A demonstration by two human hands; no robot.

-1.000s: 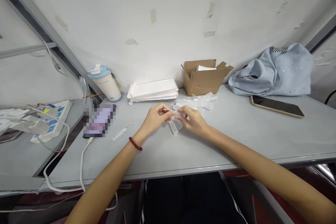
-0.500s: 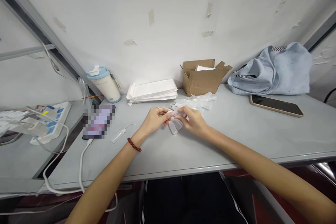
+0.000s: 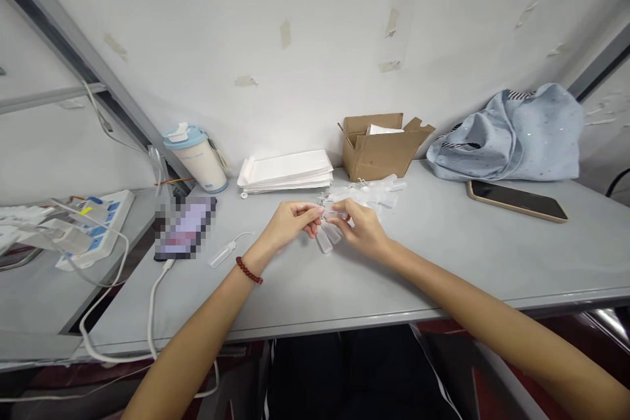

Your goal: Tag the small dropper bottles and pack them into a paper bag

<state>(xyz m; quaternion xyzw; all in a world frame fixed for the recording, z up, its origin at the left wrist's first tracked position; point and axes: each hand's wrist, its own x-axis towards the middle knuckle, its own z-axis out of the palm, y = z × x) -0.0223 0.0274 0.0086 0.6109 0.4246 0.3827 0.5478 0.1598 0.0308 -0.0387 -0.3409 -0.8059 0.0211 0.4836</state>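
Note:
My left hand is closed in a pinch over the middle of the desk, its fingertips on the near end of a small clear plastic tube. Thumb and fingers of my right hand grip the same tube from the other side. Just below the fingertips, other clear tubes lie on the desk. Behind my hands is a loose pile of similar tubes with thin cords. One more tube with a thin white tail lies by itself to the left. Fine details between my fingertips cannot be made out.
A stack of white envelopes and an open cardboard box stand against the wall. Left are a cup, a charging phone and a power strip. Right are a blue bag and another phone.
Both hands stay at nearly the same place. The tube between them now lies more level, and my left fingertips have shifted slightly left. The view has tilted a little.

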